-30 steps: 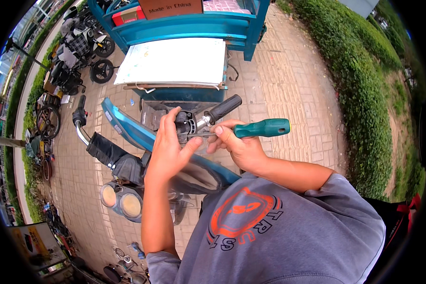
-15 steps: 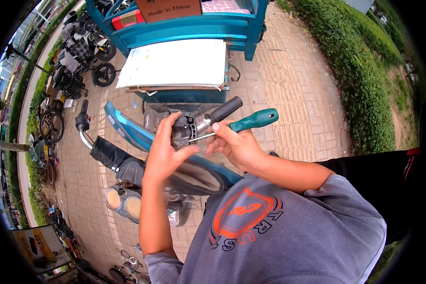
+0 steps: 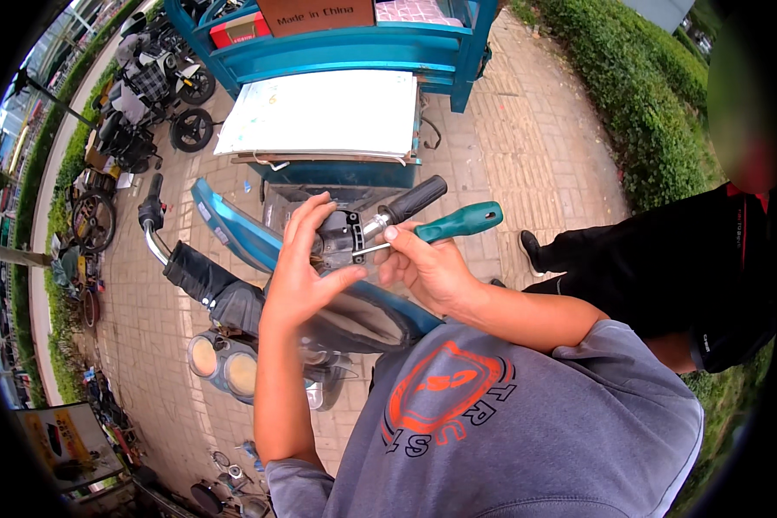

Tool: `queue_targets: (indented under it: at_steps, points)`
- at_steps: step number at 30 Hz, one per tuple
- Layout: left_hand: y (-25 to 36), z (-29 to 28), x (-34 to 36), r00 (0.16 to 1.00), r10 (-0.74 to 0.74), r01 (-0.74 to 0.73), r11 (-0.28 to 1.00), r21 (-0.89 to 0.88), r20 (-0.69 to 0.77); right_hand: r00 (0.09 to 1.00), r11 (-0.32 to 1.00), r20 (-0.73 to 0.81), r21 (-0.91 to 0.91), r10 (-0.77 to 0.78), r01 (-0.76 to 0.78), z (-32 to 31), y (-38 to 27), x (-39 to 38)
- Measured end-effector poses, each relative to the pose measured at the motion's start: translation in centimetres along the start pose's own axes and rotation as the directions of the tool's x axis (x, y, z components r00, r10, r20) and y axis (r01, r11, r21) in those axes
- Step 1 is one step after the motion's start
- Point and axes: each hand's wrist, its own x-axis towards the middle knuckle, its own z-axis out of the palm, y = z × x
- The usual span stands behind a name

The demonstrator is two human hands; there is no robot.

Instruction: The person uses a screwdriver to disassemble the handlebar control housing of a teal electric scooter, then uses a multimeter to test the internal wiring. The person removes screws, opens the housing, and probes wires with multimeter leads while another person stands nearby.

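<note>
My left hand (image 3: 300, 281) curls round the left side of a black plastic switch housing (image 3: 340, 235), thumb apart from the fingers. This housing sits by the metal end of a handlebar with a black rubber grip (image 3: 416, 198). In my right hand (image 3: 436, 274) is a screwdriver (image 3: 462, 221) with a green handle. Its thin shaft runs between my thumb and fingers, and the tip meets the housing's right edge. My palm hides part of the housing, so I cannot tell whether the tip is in a screw.
A blue three-wheeler's cargo bed (image 3: 337, 65) with boxes stands ahead, behind a white board (image 3: 328, 112). The other handlebar (image 3: 154, 233) is at left, round lamps (image 3: 224, 367) below it. Parked bikes line the left. At right stands a person in black (image 3: 656, 250), by a hedge.
The person at the right has come further into view, a shoe now showing. My hands and the screwdriver stay nearly in place, with the housing turned slightly.
</note>
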Motion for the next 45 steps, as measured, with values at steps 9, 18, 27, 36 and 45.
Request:
queue_targets:
  at_steps: [9,18,27,36,45]
  points:
    - [0.4,-0.2,0.2,1.000,0.023,-0.023,0.999,0.031,-0.013,0.981,0.627,0.169,-0.755,-0.095,0.191,1.4,-6.2,-1.6]
    - [0.9,-1.1,0.8,0.998,0.051,-0.055,0.992,0.113,0.040,0.629,0.120,0.771,-0.618,-0.101,0.777,5.8,-9.1,1.4]
    - [1.4,-1.2,1.0,0.999,0.051,-0.052,0.998,0.044,0.019,0.601,-0.082,0.783,-0.617,-0.159,0.783,7.0,-6.0,3.0]
    - [1.6,-1.1,1.2,1.000,0.017,-0.017,1.000,-0.003,0.013,0.564,-0.186,0.812,-0.583,-0.148,0.791,6.0,-4.9,4.0]
    - [1.2,-1.1,1.0,0.999,-0.029,0.029,1.000,0.000,0.034,0.539,-0.170,0.827,-0.561,-0.158,0.810,6.2,-4.9,4.1]
